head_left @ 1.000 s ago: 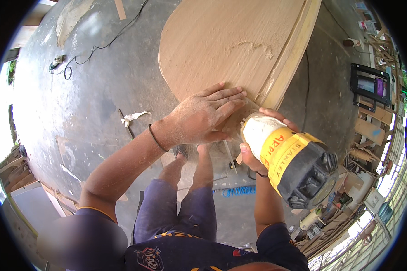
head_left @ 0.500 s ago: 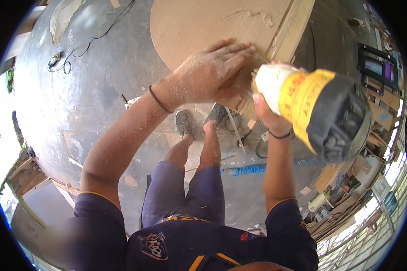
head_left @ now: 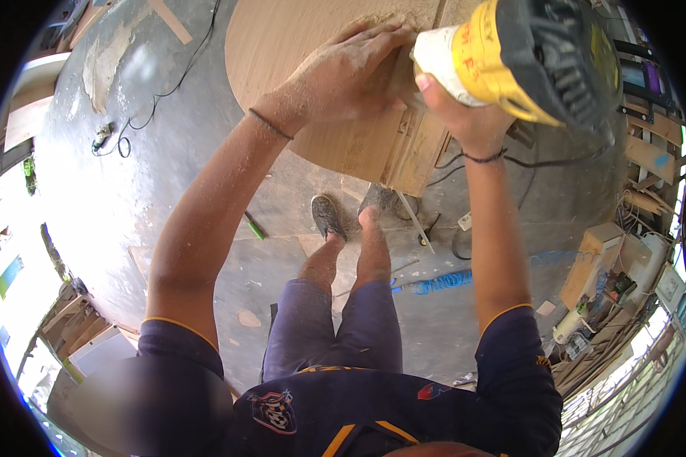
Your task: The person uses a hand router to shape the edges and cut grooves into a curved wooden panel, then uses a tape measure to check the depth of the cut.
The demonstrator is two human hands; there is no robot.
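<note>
A yellow and black power tool with a white lower body, which looks like a trim router [head_left: 476,57], stands tilted over the round-edged wooden board [head_left: 263,57]. My right hand [head_left: 472,114] is wrapped round its lower body, thumb on the near side. My left hand [head_left: 351,72], dusted with sawdust, lies over the board just left of the tool with fingers stretched out; its fingertips come close to the tool's base. A straight groove [head_left: 405,145] runs along the board near its right side. The tool's base and bit are hidden.
A black cord [head_left: 564,162] hangs right of my forearm. On the floor lie a green-handled tool [head_left: 254,227], a blue coiled hose [head_left: 443,282] and another cord [head_left: 156,97] at left. Wood offcuts [head_left: 652,156] are piled along the right side. My feet stand below the board.
Both hands and the tool have moved farther away, up the picture. More of the board's near end and its groove now shows, and the green-handled tool has come into sight.
</note>
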